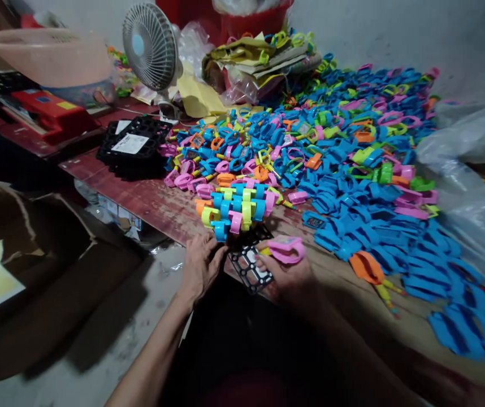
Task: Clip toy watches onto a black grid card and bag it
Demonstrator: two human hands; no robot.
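A black plastic grid tray (249, 268) lies at the table's near edge. Pink, blue, orange and yellow-green toy watches (236, 206) stand in close rows over its far part; open cells show in the near part, with something white beneath. My left hand (202, 264) is closed at the tray's left edge, just below a blue watch, its fingertips partly hidden. Held in my right hand (287, 274) is a pink toy watch (287, 249) with a yellow tip pointing left, above the tray's right side.
A large heap of loose toy watches (353, 186) covers the table to the right and back. Stacked black trays (134, 141) sit back left, near a fan (151, 51) and a red device (53, 116). An open carton (56, 271) stands left; clear plastic sheeting (471, 152) lies right.
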